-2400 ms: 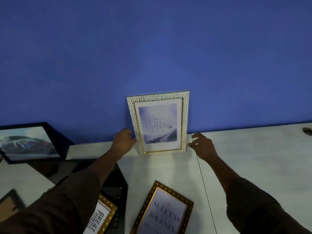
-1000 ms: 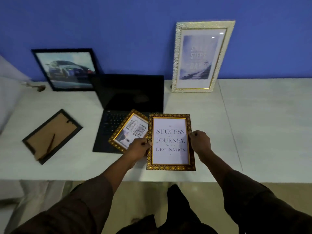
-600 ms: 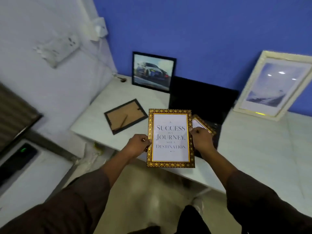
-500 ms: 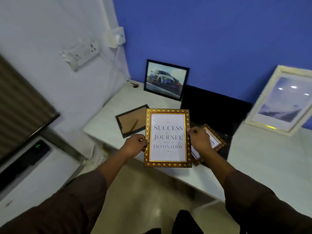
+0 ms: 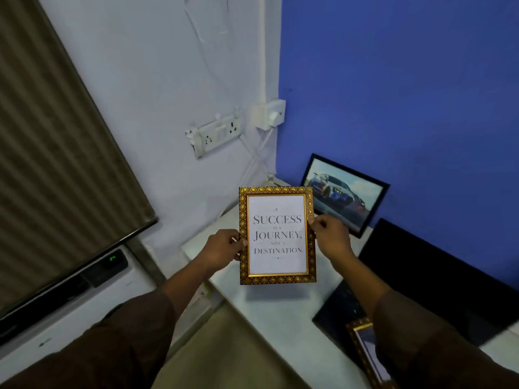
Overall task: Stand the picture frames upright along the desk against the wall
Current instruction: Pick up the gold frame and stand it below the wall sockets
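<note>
Left hand (image 5: 222, 248) pinching the left edge of the gold frame (image 5: 277, 235), right hand (image 5: 331, 237) gripping its right edge, frame held upright above the white desk (image 5: 280, 313), black car frame (image 5: 344, 193) leaning on the blue wall (image 5: 407, 94) behind, open laptop (image 5: 449, 290) at right

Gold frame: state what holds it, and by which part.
Both hands hold the gold frame: left hand on its left edge, right hand on its right edge, at mid-height.

Dim, bluish indoor light | soft shadow under held frame (image 5: 277, 235) | wide-angle bending at edges | lower corners blurred
</note>
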Demonstrator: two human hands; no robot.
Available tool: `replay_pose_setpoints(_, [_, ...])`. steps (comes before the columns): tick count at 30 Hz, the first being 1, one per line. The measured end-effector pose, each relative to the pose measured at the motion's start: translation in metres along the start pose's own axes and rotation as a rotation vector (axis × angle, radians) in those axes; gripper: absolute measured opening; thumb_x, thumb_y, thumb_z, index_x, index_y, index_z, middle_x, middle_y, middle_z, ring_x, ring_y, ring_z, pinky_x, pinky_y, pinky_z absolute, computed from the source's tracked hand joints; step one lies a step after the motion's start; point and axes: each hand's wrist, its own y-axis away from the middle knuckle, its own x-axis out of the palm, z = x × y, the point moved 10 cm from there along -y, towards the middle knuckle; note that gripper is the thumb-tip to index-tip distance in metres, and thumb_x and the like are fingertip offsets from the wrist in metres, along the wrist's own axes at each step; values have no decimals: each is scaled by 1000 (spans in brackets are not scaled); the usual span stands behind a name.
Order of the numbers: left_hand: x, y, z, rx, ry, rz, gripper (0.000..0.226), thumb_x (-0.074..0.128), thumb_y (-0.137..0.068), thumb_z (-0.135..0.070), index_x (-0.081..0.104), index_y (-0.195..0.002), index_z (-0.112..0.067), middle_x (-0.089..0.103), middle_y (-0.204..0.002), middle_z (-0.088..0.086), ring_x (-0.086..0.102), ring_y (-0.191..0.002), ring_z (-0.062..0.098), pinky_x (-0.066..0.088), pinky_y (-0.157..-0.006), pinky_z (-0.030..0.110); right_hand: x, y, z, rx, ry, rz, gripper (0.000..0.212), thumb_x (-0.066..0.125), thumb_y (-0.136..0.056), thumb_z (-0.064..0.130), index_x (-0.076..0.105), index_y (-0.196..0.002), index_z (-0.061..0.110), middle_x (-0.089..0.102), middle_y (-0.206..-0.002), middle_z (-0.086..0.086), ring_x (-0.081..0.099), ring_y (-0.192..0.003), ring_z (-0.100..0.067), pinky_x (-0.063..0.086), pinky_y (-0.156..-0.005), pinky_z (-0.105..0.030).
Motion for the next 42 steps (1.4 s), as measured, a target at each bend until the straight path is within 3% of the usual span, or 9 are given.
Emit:
replay_pose_setpoints(7, [-20,-62,0,-41,25,-78,18,68,-90,-26,72,-93,-8,78,-84,7,77,-70,16,62,-74,36,34,-85,38,-120,51,96,22,57,-97,32,74,-93,19,73,-88,2,67,-82,-17,54,-75,-37])
replay_pose_setpoints(18, [-36,-166,34,-114,-1,-142,21,69,-89,-17,74,-77,1,77,-75,12,76,-68,16,62,-75,41,108,-187,55,-194,70,227,20,59,-96,19,75,-106,12,75,-101,-4,68,-89,-18,54,-79,-33])
replay_pose_setpoints(26, [-47,-254,80,-216,-27,-118,17,70,-86,-9,76,-74,2,76,-75,15,76,-77,29,61,-78,42,187,-261,45,-114,111,325,23,57,-96,20,73,-110,15,74,-109,-6,68,-98,-22,56,-89,-39])
replay_pose_setpoints(29, [-47,-281,98,-249,-32,-91,13,72,-85,-8,74,-72,-7,74,-75,11,75,-79,28,60,-80,42,213,-285,42,-70,138,355,24,55,-96,19,72,-111,11,73,-106,-9,68,-97,-24,55,-87,-36])
replay_pose_setpoints(31, [-47,-295,109,-270,-25,-80,11,72,-85,-8,75,-76,-3,75,-79,13,74,-82,30,60,-81,44,228,-297,41,-43,146,380,25,56,-95,20,72,-108,6,74,-105,-12,69,-96,-27,55,-89,-40])
replay_pose_setpoints(35, [-47,-319,121,-290,2,-76,9,74,-85,-6,74,-81,2,71,-78,9,69,-74,21,61,-76,32,249,-319,35,1,135,403,29,57,-94,19,69,-108,-3,73,-104,-18,69,-96,-32,55,-89,-50])
replay_pose_setpoints(38, [-46,-330,131,-316,50,-75,6,74,-86,-5,73,-84,1,67,-69,-5,63,-58,0,50,-53,8,256,-328,37,2,117,407,31,60,-90,23,69,-109,0,74,-103,-15,69,-97,-31,55,-88,-53])
replay_pose_setpoints(40, [-47,-335,136,-326,83,-78,7,73,-86,-5,74,-88,2,69,-71,-3,63,-52,-7,50,-54,7,260,-334,38,-17,100,401,38,60,-81,29,70,-106,2,74,-99,-13,70,-95,-30,57,-85,-54])
replay_pose_setpoints(42, [-46,-339,138,-312,93,-76,11,72,-88,-6,74,-87,5,75,-81,10,69,-64,2,58,-70,20,261,-339,40,-47,96,382,39,60,-78,28,71,-104,2,75,-95,-12,71,-91,-30,58,-82,-54])
